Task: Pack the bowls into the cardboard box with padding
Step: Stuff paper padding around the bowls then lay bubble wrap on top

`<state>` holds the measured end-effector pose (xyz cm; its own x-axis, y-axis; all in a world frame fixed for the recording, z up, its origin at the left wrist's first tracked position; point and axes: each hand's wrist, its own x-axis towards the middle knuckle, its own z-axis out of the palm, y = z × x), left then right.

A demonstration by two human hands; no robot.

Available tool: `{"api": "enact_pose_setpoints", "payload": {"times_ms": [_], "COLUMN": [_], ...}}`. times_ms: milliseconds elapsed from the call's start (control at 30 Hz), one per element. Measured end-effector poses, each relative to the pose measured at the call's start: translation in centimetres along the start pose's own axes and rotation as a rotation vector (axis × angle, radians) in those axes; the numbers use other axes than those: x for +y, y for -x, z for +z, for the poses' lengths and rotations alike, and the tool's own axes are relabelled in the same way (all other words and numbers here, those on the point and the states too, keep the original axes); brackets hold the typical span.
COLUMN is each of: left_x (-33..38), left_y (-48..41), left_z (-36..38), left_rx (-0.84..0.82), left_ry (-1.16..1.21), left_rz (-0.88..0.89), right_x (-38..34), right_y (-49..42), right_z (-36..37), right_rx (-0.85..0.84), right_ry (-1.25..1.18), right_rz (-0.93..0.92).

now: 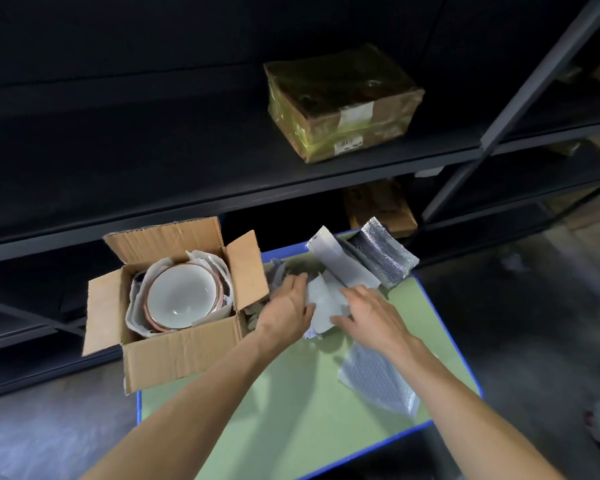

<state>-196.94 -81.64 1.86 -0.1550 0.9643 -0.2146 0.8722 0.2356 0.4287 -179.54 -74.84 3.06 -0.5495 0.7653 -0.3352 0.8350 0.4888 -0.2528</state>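
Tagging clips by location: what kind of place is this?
Probably a warehouse or stockroom: dark metal shelving holds a taped parcel, the floor is bare concrete, and bubble wrap lies on a small green table.

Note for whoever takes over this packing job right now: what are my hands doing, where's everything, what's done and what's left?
Left grip: rests on crumpled paper beside the cardboard box; I cannot tell whether it holds any.
Right grip: open, flat on the white sheets.
Bowls: stacked in the open box, with paper lining around them.
Spare padding: bubble wrap and a silver pouch on the green table.
Done: bowls in, sides lined.
Left: probably pad the top, then close the flaps.
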Motion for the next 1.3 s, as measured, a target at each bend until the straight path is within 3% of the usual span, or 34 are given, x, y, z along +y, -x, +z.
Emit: {"api": "enact_pose_setpoints", "payload": {"times_ms": [133,400,567,667,867,1300], "left_x": [0.8,1.7,1.8,2.1,2.9,-1.4], "left_y": [-1.3,0.8,2.1,3.7,4.9,8.5], "left_z": [0.0,-2.1,-4.1,-4.3,-5.6,-10.4], "left_rx": [-0.035,0.183,0.286,0.25,0.238,0.379], "left_ry": [0.082,0.378,0.477,0.562,0.802,0.921], "left_rz": [-0.035,-0.015,0.014,0.021,-0.021,-0.143], "right_x": [-0.9,-1.1,-1.4,-1.5,-3.2,-10.4], "right_y": [0.0,0.8,1.0,1.5,2.5,1.6], "right_z": [1.0,0.1,-2.7,-4.3,-6.6,-7.7], "right_rx": [-0.021,0.13,0.132,0.159,0.054,-0.079], "right_ry": [-0.033,-0.182,-0.404,-0.518,-0.606,-0.638], "right_rz": [-0.012,-0.115,-0.043,-0.001,-0.077,-0.327]}}
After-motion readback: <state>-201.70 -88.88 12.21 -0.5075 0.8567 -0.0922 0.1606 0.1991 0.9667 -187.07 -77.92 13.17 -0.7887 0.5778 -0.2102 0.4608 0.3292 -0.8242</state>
